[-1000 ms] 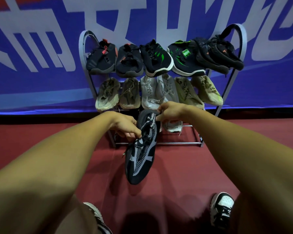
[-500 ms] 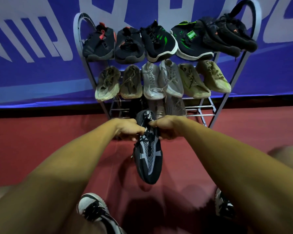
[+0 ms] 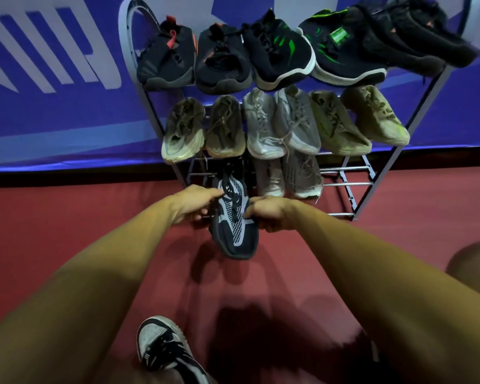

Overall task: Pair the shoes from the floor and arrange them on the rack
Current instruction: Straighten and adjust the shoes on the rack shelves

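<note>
1. Both hands hold one black-and-grey shoe (image 3: 234,223) between them, its toe pointing back at the person and its heel towards the rack (image 3: 344,184).
2. The left hand (image 3: 194,203) grips the shoe's left side by the laces, fingers curled.
3. The right hand (image 3: 269,213) clasps the right side, fingers wrapped under the edge.
4. The shoe's heel end lies over the left part of the bottom shelf, straight ahead of the hands. Whether it touches the bars I cannot tell.
5. A grey pair (image 3: 302,176) sits on that same shelf, just beyond the right hand.
6. Farther above the hands, six pale shoes (image 3: 263,128) fill the middle shelf in a row.
7. Six dark shoes (image 3: 280,56) line the top shelf, some with green or red marks.
8. Red floor (image 3: 67,231) lies under both arms, and a blue banner (image 3: 53,120) hangs behind the rack.
9. The person's own black-and-white trainer (image 3: 161,345) stands on the floor well short of the hands, below the left arm.
</note>
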Demonstrator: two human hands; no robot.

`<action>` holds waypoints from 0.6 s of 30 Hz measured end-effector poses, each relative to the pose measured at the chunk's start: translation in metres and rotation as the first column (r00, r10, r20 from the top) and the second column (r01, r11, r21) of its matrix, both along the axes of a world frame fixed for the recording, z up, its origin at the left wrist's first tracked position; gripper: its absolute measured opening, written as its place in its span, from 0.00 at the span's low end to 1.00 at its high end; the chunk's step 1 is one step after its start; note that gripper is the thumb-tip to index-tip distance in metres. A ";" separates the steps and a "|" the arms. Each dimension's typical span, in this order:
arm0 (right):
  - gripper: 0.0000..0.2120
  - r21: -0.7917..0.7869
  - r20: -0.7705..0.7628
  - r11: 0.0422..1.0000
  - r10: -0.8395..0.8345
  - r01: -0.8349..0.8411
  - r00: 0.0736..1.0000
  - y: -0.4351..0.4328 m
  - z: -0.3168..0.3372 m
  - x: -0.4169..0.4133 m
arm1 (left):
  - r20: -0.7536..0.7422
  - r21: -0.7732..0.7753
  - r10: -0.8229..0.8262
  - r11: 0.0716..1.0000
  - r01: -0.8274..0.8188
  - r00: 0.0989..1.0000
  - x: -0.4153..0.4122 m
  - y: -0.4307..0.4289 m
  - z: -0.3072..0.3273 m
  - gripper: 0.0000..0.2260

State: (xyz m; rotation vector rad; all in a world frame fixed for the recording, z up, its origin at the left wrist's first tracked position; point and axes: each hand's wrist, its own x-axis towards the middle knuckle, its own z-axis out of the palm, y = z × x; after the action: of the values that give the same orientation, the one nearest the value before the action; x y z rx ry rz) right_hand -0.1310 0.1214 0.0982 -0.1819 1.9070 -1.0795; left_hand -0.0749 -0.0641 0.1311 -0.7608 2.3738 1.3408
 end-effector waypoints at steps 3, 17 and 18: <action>0.10 -0.192 0.058 0.961 -0.190 0.198 0.980 -0.015 -0.013 -0.006 | 0.074 0.116 0.026 0.993 -0.035 0.997 -0.001 -0.014 0.001 0.15; 0.27 -0.301 0.081 0.879 -0.364 0.370 0.928 -0.080 -0.026 -0.025 | 0.017 0.247 0.294 0.925 -0.288 0.956 -0.040 -0.064 -0.016 0.08; 0.27 -0.264 0.053 0.901 -0.343 0.344 0.938 -0.079 -0.029 -0.028 | 0.016 0.271 0.308 0.914 -0.301 0.951 -0.042 -0.066 -0.021 0.08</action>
State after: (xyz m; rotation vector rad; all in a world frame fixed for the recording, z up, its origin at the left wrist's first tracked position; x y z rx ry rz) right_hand -0.1588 0.0421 0.0688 0.0092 1.8212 -1.5788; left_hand -0.1169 -0.1302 0.1102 -1.0654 2.0870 1.7656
